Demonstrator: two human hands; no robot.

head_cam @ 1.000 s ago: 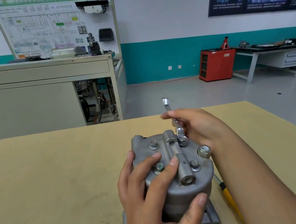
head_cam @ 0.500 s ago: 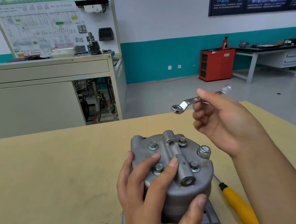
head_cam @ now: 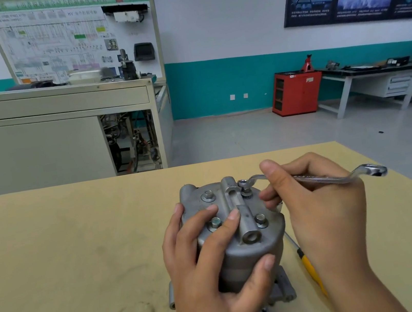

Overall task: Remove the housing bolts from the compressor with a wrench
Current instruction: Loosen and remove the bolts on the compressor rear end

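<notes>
Compressor (head_cam: 255, 254) upright on table (head_cam: 67, 258): cast metal, prob heavy, rigid. Your L hand (head_cam: 208, 277) wraps body, fingers spread. R hand (head_cam: 321, 207) pinches wrench (head_cam: 338, 179) shank, ring over rear bolt (head_cam: 245, 192); grip farther out for leverage.

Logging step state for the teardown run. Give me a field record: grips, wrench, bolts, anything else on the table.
left grip: holds compressor housing on table
right grip: holds wrench mid-shaft
wrench ring end: on far-right bolt
other bolts: three in view, in place
also on table: yellow-handled screwdriver, right of compressor
</notes>
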